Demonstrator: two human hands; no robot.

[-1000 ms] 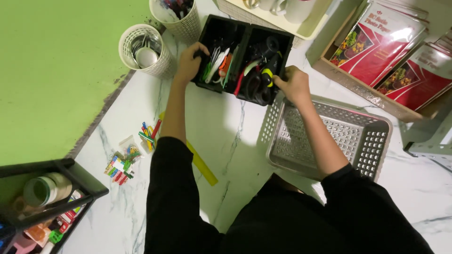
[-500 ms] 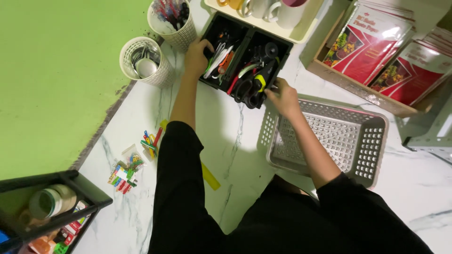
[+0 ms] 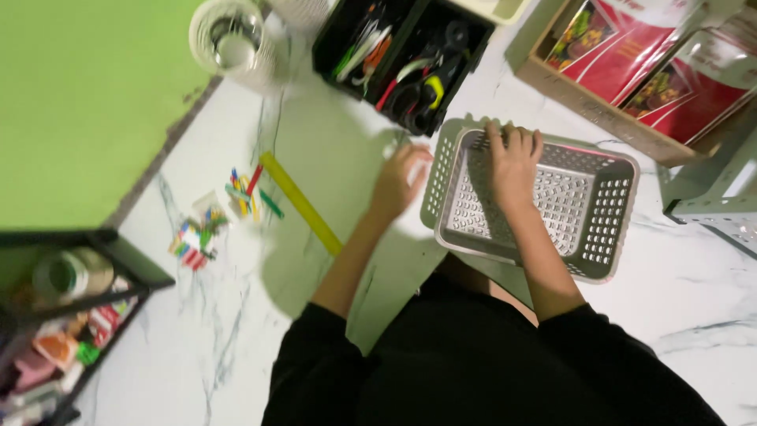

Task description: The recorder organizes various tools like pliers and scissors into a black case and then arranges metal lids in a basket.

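Where the black sleeves end, both hands reach forward over the white marbled table (image 3: 236, 331). The right hand (image 3: 512, 162) lies inside the grey perforated basket (image 3: 599, 229), fingers curled over its far rim. The left hand (image 3: 402, 180) is blurred just beside the basket's left wall; whether it grips anything cannot be told. A yellow ruler (image 3: 303, 205) lies left of it. Beyond stands a black divided tray (image 3: 331, 43) of tools.
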